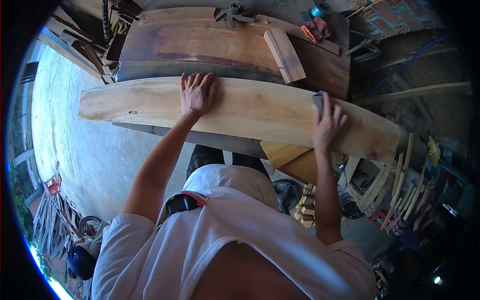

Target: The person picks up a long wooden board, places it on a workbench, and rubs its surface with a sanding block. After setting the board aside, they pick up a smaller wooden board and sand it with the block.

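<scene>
A long, pale wooden board (245, 106) lies across the bench in front of me, running from far left to far right. My left hand (197, 94) rests palm down on it left of the middle, fingers stretched toward the far edge. On the right part of the board, my right hand (328, 122) is closed around a small dark grey piece of sandpaper (318, 103), held against the wood. Fingers hide part of the sandpaper. A dark knot (133, 112) shows near the board's left end.
Behind the board is a stained wooden bench top (200, 42) bearing a short wood block (285, 56), a dark bladed fan wheel (235, 14), a red cloth item (316, 30) and a blue spool (321, 9). Wood strips (407, 192) stand at lower right.
</scene>
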A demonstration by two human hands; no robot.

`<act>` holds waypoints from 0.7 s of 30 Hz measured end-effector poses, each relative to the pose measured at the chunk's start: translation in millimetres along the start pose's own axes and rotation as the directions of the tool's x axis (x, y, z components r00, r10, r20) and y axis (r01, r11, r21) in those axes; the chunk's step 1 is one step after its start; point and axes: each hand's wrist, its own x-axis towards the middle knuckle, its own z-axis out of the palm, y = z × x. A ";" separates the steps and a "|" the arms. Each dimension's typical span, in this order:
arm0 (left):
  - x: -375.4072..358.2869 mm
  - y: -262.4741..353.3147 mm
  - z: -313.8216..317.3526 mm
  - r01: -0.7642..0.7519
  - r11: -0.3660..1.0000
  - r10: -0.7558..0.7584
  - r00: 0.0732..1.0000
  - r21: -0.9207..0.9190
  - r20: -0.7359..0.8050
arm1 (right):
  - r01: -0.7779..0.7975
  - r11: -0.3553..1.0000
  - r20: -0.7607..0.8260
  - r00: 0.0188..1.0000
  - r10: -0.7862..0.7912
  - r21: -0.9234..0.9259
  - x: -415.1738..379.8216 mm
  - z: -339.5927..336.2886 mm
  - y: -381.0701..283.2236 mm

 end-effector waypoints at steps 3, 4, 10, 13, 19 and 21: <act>-2.7 -3.7 1.8 0.008 0.999 -0.008 1.000 -0.050 0.007 | 0.206 0.950 0.175 0.952 -0.250 0.236 -8.4 7.3 -73.4; -3.4 -4.9 0.0 -0.001 0.997 -0.002 0.999 -0.072 -0.042 | 0.224 0.952 0.245 0.931 -0.272 0.207 -2.0 -2.3 -72.5; -66.9 -84.1 -26.3 0.329 0.939 -0.320 0.942 0.096 -0.101 | 0.002 0.996 0.233 0.972 0.018 -0.087 17.0 -34.4 72.2; -105.4 -126.2 -24.1 0.505 0.857 -0.502 0.863 0.104 -0.055 | 0.024 0.996 0.292 0.957 0.001 -0.083 17.4 -17.9 20.5; -105.4 -121.8 -27.3 0.507 0.856 -0.500 0.862 0.105 -0.083 | 0.280 0.938 0.230 0.917 -0.325 0.207 45.9 79.3 -233.4; -105.6 -122.1 -29.6 0.491 0.866 -0.484 0.870 0.098 -0.090 | 0.374 0.864 0.206 0.866 -0.455 0.335 59.9 101.3 -274.3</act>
